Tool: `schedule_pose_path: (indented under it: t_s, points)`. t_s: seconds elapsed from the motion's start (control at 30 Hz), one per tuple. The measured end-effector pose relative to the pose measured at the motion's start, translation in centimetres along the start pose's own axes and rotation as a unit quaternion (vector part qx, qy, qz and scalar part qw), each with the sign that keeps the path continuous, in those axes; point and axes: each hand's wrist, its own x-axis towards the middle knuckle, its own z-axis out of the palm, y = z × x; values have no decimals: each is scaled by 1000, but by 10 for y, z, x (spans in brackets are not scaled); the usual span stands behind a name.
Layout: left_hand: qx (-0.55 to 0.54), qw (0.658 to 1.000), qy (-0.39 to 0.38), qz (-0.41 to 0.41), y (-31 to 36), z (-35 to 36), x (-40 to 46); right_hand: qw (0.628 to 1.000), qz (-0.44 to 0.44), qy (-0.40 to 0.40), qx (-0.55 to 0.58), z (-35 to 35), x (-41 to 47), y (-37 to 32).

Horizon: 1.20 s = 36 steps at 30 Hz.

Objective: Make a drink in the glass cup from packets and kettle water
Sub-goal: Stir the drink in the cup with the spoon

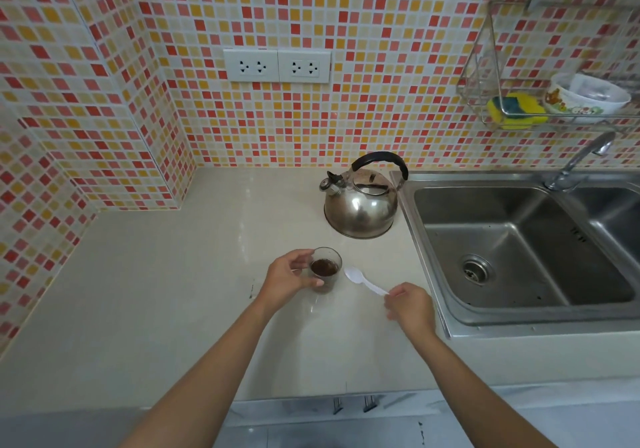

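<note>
Glass cup (325,269) — on the pale counter (156,291), in front of the steel kettle (362,201); dark brown contents inside. My left hand (289,279) wraps its side, fingers curled against the glass. White plastic spoon (363,280) — lying just right of the cup, bowl toward it; my right hand (410,307) pinches its handle end. Sink (519,239) to the right.

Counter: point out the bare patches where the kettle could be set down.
The counter is bare from the tiled wall corner across to the left hand. It is crowded beside the sink, where kettle, glass cup, white spoon and right hand cluster.
</note>
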Motion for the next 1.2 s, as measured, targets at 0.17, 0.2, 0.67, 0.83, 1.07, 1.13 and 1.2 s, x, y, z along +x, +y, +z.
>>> schedule_pose_path:
  t_s: [0.17, 0.2, 0.67, 0.83, 1.07, 1.13, 1.2]
  points:
    - [9, 1000, -8, 3, 0, 2, 3, 974, -115, 26, 195, -38, 1, -33]
    - [10, 1000, -10, 5, 0, 2, 3, 966, -139, 31, 214, -45, -1, -42]
    - [3, 1000, -24, 2, -1, 2, 7, 926, -350, -142, 22, 21, -13, -99]
    - [8, 1000, -28, 0, 1, 1, 7, 910, -384, -152, -38, 41, -3, -94]
    - [11, 1000, -21, -5, 0, 1, 8, 945, -296, -140, -2, 45, 3, -87]
    - [13, 1000, -25, -3, 0, 1, 8, 945, -285, -159, 26, 47, 0, -88]
    - [17, 999, -29, -2, 0, 0, 8, 943, -292, -158, 32, 47, -1, -91]
